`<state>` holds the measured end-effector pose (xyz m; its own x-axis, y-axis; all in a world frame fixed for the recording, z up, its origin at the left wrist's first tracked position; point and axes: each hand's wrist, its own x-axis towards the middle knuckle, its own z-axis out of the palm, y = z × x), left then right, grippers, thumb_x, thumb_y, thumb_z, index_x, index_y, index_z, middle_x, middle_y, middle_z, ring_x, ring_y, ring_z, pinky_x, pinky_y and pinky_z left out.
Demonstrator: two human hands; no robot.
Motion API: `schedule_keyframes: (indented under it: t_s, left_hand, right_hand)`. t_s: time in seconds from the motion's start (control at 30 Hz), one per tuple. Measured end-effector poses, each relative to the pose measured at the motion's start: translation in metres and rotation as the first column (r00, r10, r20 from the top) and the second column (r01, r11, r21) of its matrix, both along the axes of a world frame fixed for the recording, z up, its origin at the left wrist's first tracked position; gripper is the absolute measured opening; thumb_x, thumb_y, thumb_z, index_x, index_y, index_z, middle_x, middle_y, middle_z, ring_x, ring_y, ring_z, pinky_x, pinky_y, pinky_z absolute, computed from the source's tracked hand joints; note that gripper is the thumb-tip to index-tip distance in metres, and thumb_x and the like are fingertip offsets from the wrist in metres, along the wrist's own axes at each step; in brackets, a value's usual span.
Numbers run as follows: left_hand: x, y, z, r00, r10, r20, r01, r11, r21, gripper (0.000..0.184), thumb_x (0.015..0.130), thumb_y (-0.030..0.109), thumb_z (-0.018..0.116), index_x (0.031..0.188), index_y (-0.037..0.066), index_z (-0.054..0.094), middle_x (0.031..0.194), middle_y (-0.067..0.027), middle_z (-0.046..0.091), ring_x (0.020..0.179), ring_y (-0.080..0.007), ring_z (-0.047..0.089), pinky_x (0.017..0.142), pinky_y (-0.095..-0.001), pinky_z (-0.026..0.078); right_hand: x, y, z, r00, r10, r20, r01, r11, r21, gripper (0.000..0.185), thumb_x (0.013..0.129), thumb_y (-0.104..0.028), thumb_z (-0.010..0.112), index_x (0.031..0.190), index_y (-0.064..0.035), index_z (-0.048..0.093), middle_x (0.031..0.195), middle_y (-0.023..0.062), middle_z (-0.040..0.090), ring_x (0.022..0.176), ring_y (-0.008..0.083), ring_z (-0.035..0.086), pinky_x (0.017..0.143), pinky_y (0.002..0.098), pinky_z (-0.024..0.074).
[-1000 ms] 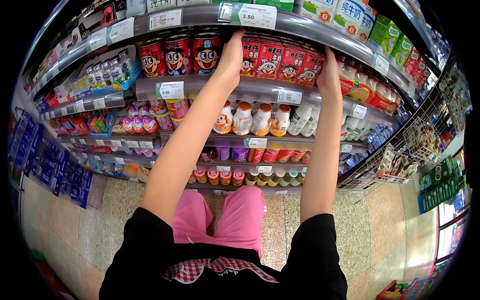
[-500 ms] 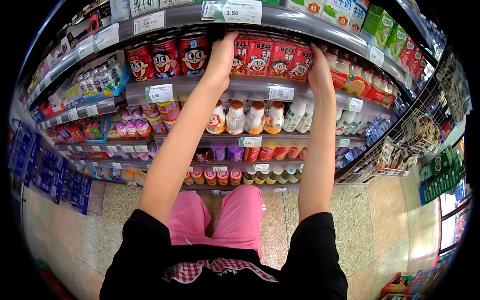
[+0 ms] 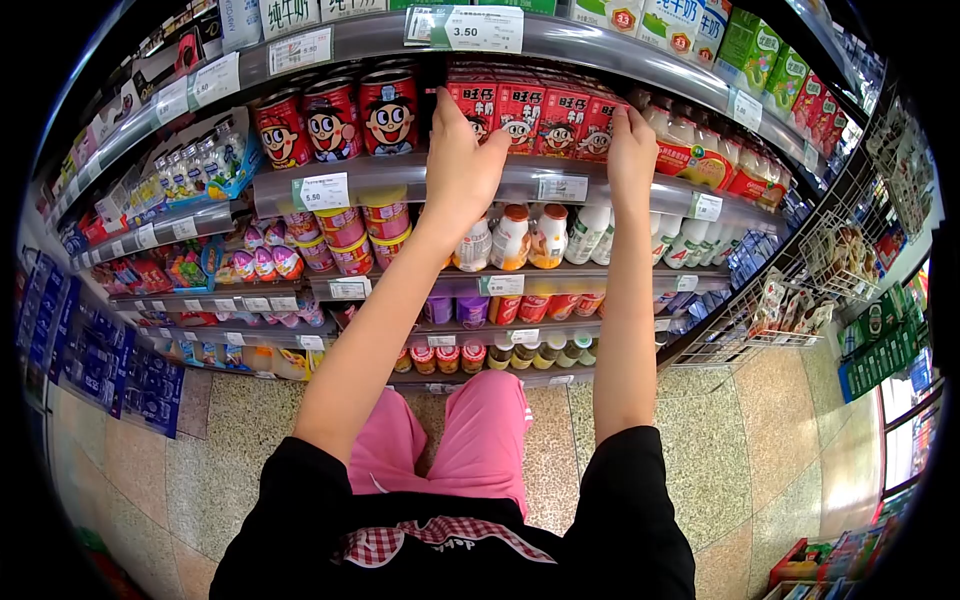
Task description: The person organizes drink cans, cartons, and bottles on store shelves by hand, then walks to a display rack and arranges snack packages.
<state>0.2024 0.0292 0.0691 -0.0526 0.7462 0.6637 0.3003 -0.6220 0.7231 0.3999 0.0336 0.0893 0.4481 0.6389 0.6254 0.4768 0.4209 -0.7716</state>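
A row of red milk cartons [image 3: 560, 118] with cartoon faces stands on the upper shelf. My left hand [image 3: 462, 165] is at the row's left end, fingers stretched up along its side and thumb apart in front of the first carton. At the right end, the fingertips of my right hand [image 3: 631, 155] rest at the edge of the last carton, fingers extended upward. Neither hand is wrapped round a carton. Large red cans [image 3: 389, 112] with the same kind of face stand left of my left hand. Bottles in a red and yellow pack [image 3: 695, 158] sit right of my right hand.
Shelf edges with price tags [image 3: 470, 30] run above and below the cartons. White bottles [image 3: 511, 240] stand one shelf lower, with jars [image 3: 473, 357] near the bottom. Wire baskets of packets [image 3: 785, 315] hang at right; blue packs [image 3: 95, 340] are at left.
Both hands have drawn back toward me and slightly lower from the ends of the carton row. My left hand has also shifted right. The cartons remain on the shelf.
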Motion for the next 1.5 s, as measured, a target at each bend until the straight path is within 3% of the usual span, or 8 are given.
schedule_keyframes:
  t_s: [0.1, 0.17, 0.3, 0.47, 0.67, 1.0, 1.23, 1.5]
  left_hand:
    - [-0.001, -0.011, 0.004, 0.999, -0.035, 0.031, 0.036, 0.998, -0.050, 0.086, 0.084, 0.018, 0.064, 0.147, -0.016, 0.015, 0.148, -0.0341, 0.032, 0.136, -0.0438, 0.036, 0.114, -0.0394, 0.030]
    - [0.006, -0.009, -0.008, 0.984, 0.163, -0.070, -0.155, 0.982, 0.105, 0.087, 0.083, 0.017, 0.064, 0.150, -0.009, 0.015, 0.150, -0.0304, 0.032, 0.137, -0.0403, 0.037, 0.114, -0.0401, 0.030]
    - [0.014, -0.028, -0.009, 0.777, 0.528, -0.344, -0.316, 0.799, 0.511, 0.091, 0.083, 0.021, 0.065, 0.154, -0.003, 0.013, 0.158, -0.0262, 0.017, 0.147, -0.0402, 0.020, 0.118, -0.0512, 0.021]
    - [0.017, -0.014, -0.015, 0.691, 0.515, -0.507, -0.172, 0.799, 0.576, 0.084, 0.088, 0.033, 0.062, 0.155, 0.005, 0.020, 0.161, -0.0131, 0.019, 0.149, -0.0343, 0.013, 0.117, -0.0622, 0.004]
    - [0.019, -0.005, -0.017, 0.625, 0.598, -0.502, -0.230, 0.755, 0.614, 0.082, 0.086, 0.035, 0.063, 0.152, 0.004, 0.026, 0.155, -0.0137, 0.029, 0.146, -0.0331, 0.022, 0.117, -0.0620, 0.007]
    - [0.013, -0.032, -0.032, 0.695, 0.468, -0.546, -0.131, 0.829, 0.543, 0.085, 0.084, 0.027, 0.068, 0.155, 0.014, 0.024, 0.161, -0.0103, 0.020, 0.149, -0.0351, 0.014, 0.115, -0.0645, 0.008]
    - [0.019, -0.057, -0.066, 0.721, 0.292, -0.628, 0.022, 0.897, 0.442, 0.078, 0.085, 0.020, 0.065, 0.153, 0.009, 0.029, 0.159, -0.0111, 0.025, 0.149, -0.0344, 0.017, 0.116, -0.0644, 0.005]
    - [0.006, -0.085, -0.091, 0.791, 0.106, -0.602, 0.179, 0.902, 0.394, 0.070, 0.082, 0.016, 0.065, 0.147, 0.009, 0.040, 0.154, -0.0118, 0.036, 0.146, -0.0346, 0.025, 0.116, -0.0644, 0.007]
  right_hand:
    - [-0.008, 0.002, -0.007, 0.997, -0.068, 0.021, 0.066, 0.993, 0.100, 0.045, 0.097, -0.028, 0.048, 0.126, 0.0049, 0.058, 0.102, 0.0285, 0.067, 0.099, 0.0405, 0.065, 0.090, 0.0421, 0.0463]
    - [-0.017, -0.005, -0.008, 0.998, -0.065, -0.009, 0.065, 0.989, 0.131, 0.045, 0.097, -0.025, 0.048, 0.131, 0.0040, 0.054, 0.106, 0.0277, 0.067, 0.102, 0.0409, 0.064, 0.092, 0.0421, 0.0457]
    - [-0.038, -0.003, -0.041, 0.900, -0.355, 0.254, 0.200, 0.853, 0.482, 0.050, 0.095, -0.017, 0.053, 0.142, -0.0045, 0.045, 0.148, 0.0229, 0.041, 0.137, 0.0402, 0.038, 0.112, 0.0466, 0.0300]
    - [-0.047, 0.001, -0.057, 0.818, -0.379, 0.433, 0.177, 0.881, 0.439, 0.053, 0.093, -0.022, 0.055, 0.145, -0.0136, 0.045, 0.156, 0.0125, 0.033, 0.146, 0.0368, 0.024, 0.116, 0.0606, 0.0133]
    - [-0.045, 0.004, -0.062, 0.799, -0.399, 0.449, 0.194, 0.879, 0.436, 0.054, 0.094, -0.024, 0.054, 0.145, -0.0141, 0.045, 0.156, 0.0130, 0.033, 0.146, 0.0357, 0.025, 0.116, 0.0598, 0.0131]
    - [-0.017, -0.033, -0.070, 0.892, -0.376, 0.251, 0.183, 0.807, 0.561, 0.051, 0.092, -0.013, 0.055, 0.142, -0.0093, 0.047, 0.154, 0.0149, 0.035, 0.144, 0.0357, 0.028, 0.116, 0.0575, 0.0137]
    - [0.012, -0.052, -0.113, 0.887, -0.294, 0.356, 0.231, 0.950, 0.209, 0.052, 0.092, -0.015, 0.056, 0.144, -0.0104, 0.046, 0.157, 0.0140, 0.032, 0.147, 0.0366, 0.024, 0.116, 0.0567, 0.0150]
    - [-0.012, -0.124, -0.132, 0.909, -0.305, 0.284, 0.255, 0.946, 0.200, 0.056, 0.090, -0.012, 0.060, 0.143, -0.0079, 0.046, 0.156, 0.0155, 0.034, 0.147, 0.0383, 0.023, 0.117, 0.0489, 0.0189]
